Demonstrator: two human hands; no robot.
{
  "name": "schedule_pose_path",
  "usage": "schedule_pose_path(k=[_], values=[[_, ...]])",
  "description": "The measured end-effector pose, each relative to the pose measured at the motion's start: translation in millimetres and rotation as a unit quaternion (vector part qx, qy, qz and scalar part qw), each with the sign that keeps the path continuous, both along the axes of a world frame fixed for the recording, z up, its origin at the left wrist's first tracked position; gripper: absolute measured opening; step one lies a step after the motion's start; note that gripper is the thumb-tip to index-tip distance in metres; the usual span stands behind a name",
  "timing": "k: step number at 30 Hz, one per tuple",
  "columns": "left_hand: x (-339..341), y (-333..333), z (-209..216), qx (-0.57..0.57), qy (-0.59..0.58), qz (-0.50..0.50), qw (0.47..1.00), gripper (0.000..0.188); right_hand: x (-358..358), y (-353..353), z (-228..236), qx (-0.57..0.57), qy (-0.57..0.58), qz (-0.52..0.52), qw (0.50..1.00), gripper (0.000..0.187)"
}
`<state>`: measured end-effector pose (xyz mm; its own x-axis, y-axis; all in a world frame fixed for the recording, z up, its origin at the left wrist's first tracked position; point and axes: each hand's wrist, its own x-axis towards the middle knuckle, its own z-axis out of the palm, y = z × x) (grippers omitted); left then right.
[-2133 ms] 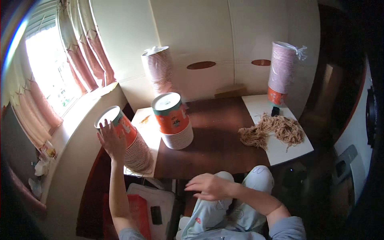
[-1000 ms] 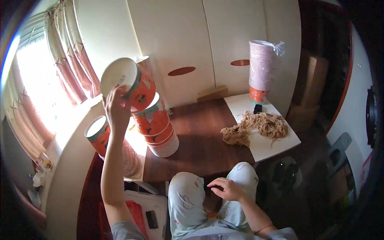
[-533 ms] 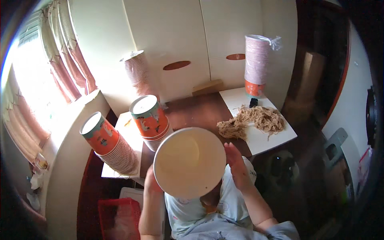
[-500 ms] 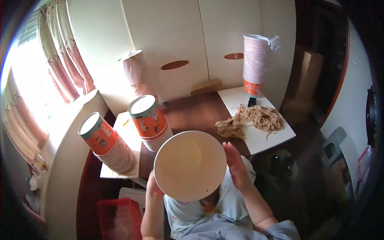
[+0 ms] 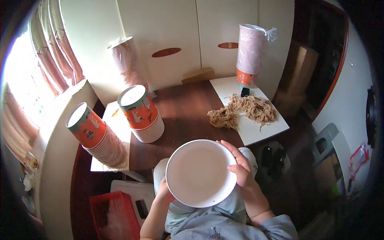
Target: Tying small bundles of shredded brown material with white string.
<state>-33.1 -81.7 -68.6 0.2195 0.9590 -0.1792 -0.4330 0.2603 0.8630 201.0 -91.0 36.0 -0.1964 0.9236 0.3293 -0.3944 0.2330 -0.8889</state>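
Note:
A white round paper bucket is held over my lap, its wide mouth and pale inside facing up toward me; its outer wall is mostly hidden. My left hand supports its left side, with the fingers largely hidden behind it. On the right edge, my right hand grips it with the thumb at the rim and the fingers round the outside. Beyond it on the table, an upside-down stack of orange and green paper buckets stands, and another stack is at its left.
A tangle of tan string lies on the white board at right, beside a small black object. Tall bucket stacks in plastic stand behind, one at right and one at left. A red basket sits low at left.
The bucket has come down and slightly right over my lap. My right hand has gone from lying against its side with straight fingers to gripping its rim. The view has shifted a little.

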Motion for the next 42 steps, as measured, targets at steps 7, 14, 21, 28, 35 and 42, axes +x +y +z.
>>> schedule_pose_path(k=[7, 14, 21, 28, 35, 42], values=[[4.0, -3.6, 15.8, -0.013, -0.113, -0.062, 0.992, 0.049, 4.2, 9.3, -68.0, 0.034, -0.163, -0.196, 0.966, 0.061], [15.8, 21.0, 25.9, 0.362, 0.436, -0.019, 0.824, 0.047, 5.6, -4.0, -96.1, -0.026, -0.278, -0.214, 0.936, 0.046], [48.3, 52.5, 72.3, 0.418, 0.521, -0.160, 0.726, 0.047, 58.7, 133.0, -84.1, 0.093, -0.383, -0.268, 0.879, 0.013], [50.6, 82.3, 55.1, 0.481, 0.498, -0.166, 0.702, 0.048, 67.8, 217.8, -134.1, 0.153, -0.666, -0.266, 0.680, 0.012], [14.1, 51.5, 61.3, 0.418, 0.431, 0.026, 0.799, 0.039, 70.7, 242.5, -140.9, 0.212, -0.708, -0.327, 0.589, 0.011], [-8.8, 20.4, 27.8, 0.382, 0.378, 0.110, 0.836, 0.029, 84.0, 267.2, -122.6, -0.025, -0.351, -0.230, 0.907, 0.010]])
